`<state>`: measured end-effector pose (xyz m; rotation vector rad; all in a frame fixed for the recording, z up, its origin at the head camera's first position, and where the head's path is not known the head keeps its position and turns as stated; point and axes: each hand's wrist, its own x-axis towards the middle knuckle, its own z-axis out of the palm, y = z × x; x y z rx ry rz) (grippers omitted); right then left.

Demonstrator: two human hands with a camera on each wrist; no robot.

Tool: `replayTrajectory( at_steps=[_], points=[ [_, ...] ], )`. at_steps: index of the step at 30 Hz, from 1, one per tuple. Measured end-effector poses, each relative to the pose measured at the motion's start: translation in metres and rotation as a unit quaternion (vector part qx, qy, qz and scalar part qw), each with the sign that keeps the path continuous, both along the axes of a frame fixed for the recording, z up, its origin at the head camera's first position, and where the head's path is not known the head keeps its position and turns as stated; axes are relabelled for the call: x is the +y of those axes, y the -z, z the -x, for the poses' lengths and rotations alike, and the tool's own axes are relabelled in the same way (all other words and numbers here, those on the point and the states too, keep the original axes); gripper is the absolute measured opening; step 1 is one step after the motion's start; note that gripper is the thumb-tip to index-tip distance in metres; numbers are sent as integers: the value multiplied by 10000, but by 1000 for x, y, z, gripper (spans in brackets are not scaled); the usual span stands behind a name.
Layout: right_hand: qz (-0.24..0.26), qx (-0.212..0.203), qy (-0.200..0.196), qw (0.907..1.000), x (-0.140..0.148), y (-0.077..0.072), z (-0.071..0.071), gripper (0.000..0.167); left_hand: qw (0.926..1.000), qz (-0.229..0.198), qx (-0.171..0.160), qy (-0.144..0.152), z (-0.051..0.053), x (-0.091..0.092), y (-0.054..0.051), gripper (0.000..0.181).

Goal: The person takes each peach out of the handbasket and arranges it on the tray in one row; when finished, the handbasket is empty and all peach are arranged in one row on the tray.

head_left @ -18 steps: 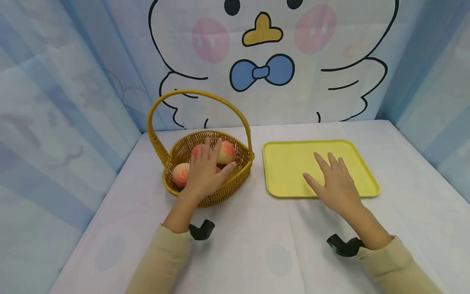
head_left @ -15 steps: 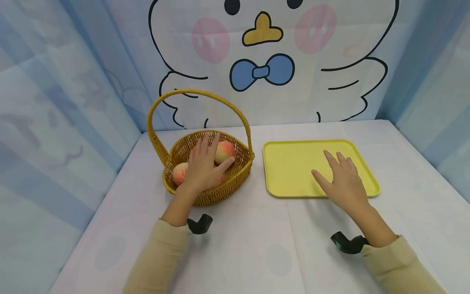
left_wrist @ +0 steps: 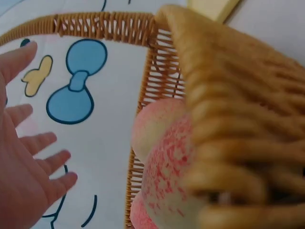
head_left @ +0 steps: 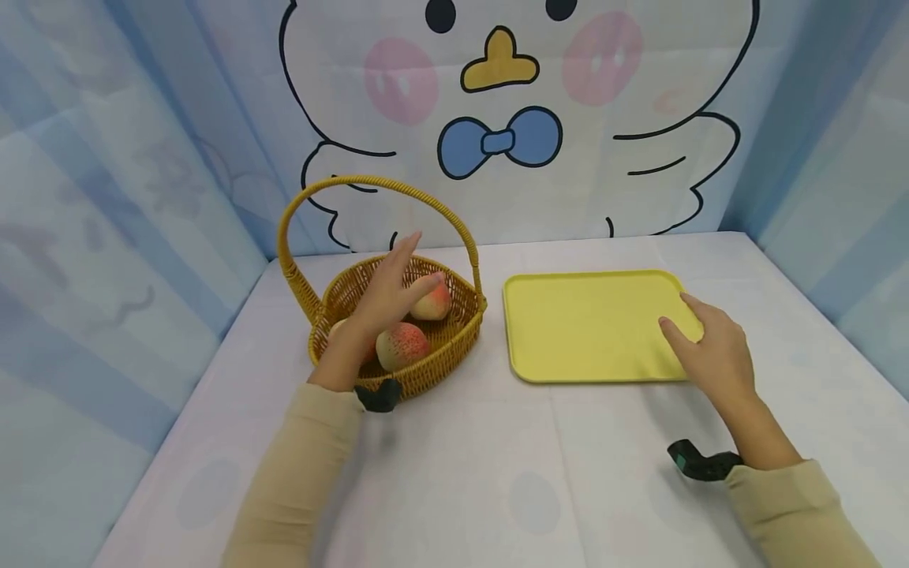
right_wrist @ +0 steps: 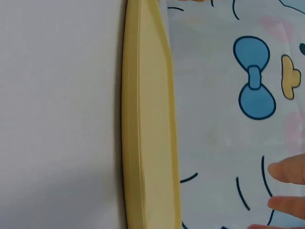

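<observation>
- We see the left hand (head_left: 383, 298) above the wicker basket (head_left: 443, 364) with peaches (head_left: 402, 347), fingers spread apart.
- We see the right hand (head_left: 723, 359) near the yellow tray (head_left: 592, 327), not gripping.

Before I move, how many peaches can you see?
3, all in the wicker basket: a rear-right peach, a front peach, and a left peach partly covered by the left wrist. The left hand may hide more.

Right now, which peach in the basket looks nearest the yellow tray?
In the head view, the rightmost peach, toward the back of the basket; the other visible peaches lie farther left.
</observation>
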<state>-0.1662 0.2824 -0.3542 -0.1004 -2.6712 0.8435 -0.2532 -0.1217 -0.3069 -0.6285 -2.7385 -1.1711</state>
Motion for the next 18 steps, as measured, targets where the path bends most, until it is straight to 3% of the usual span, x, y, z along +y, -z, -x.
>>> replayTrajectory(
  at_steps=[7,13,18],
  points=[
    [725,-508,519,9947,24,9,1,58,9975,-582,-406,4,16,-3,-6,75],
    [1046,-837,769,9880,40,21,2,58,9944,-969,-417,78,26,-1,-9,74],
    [1159,-823,953,9853,51,29,0,58,9925,-1127,-458,105,34,-1,-4,72]
  ],
)
